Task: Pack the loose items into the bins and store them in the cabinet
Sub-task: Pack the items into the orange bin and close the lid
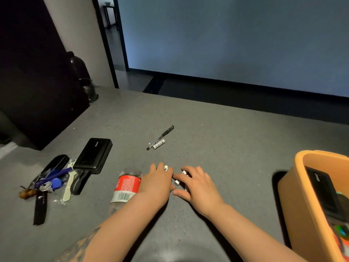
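We gather small white batteries [177, 182] that lie on the grey table [217, 133] between our two hands. Our left hand [157, 183] and right hand [198, 186] rest palm-down side by side, fingers curled over the batteries and nearly touching, probably to corral them before they roll; neither has clearly closed on one yet. Beyond our fingertips lie a black pen [160, 137] and another battery [159, 144]. Just left of our left hand lies a plastic bottle [125, 188], further left a power bank [93, 155] and a clutter of small items. The orange bin [302, 195], already partly filled, stands to our right.
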